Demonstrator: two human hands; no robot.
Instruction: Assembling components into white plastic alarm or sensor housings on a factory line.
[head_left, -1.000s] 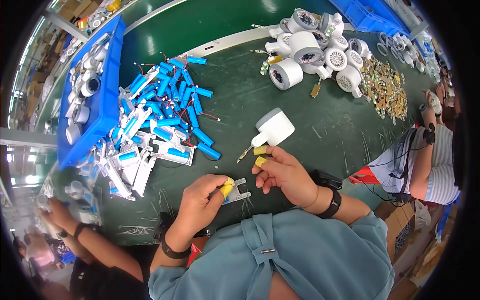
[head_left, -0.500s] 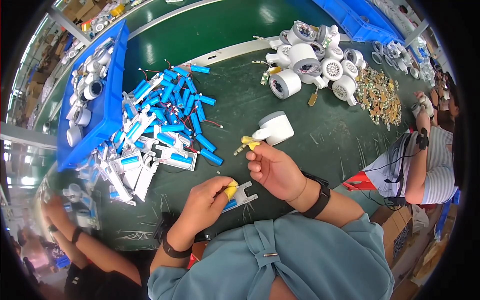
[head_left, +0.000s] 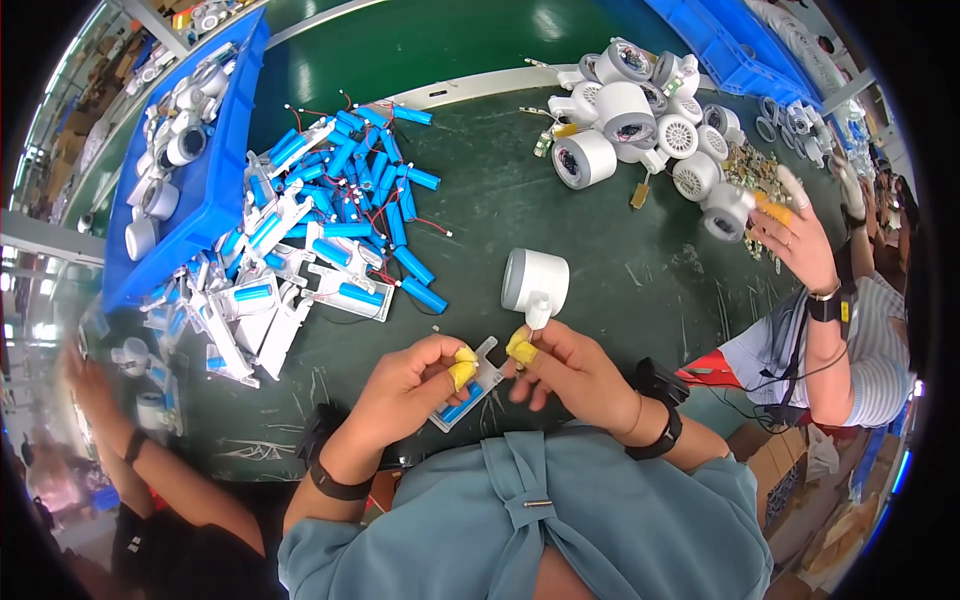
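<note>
A white fan head with a grey rim (head_left: 540,278) stands on the bench in front of me, its short neck pointing toward me. My right hand (head_left: 570,372), with yellow finger covers, is closed just below that neck on a small circuit board, mostly hidden by the fingers. My left hand (head_left: 415,385), also in yellow finger covers, has thumb and forefinger pinched together; what lies between them is hidden. Under and beside these fingertips is a white plastic handle shell (head_left: 487,378) with a blue battery (head_left: 460,404) in it.
Wired blue batteries (head_left: 350,190) and white shells (head_left: 270,335) are heaped left, beside a blue crate (head_left: 225,215). White fan heads (head_left: 625,105) are piled at back right, near small circuit boards (head_left: 745,165). Co-workers' hands reach in at right (head_left: 800,245) and left (head_left: 95,395).
The fan head has turned so its neck points toward me. My right hand has come down and closer to the left. The right co-worker's hand now reaches to a fan head by the pile.
</note>
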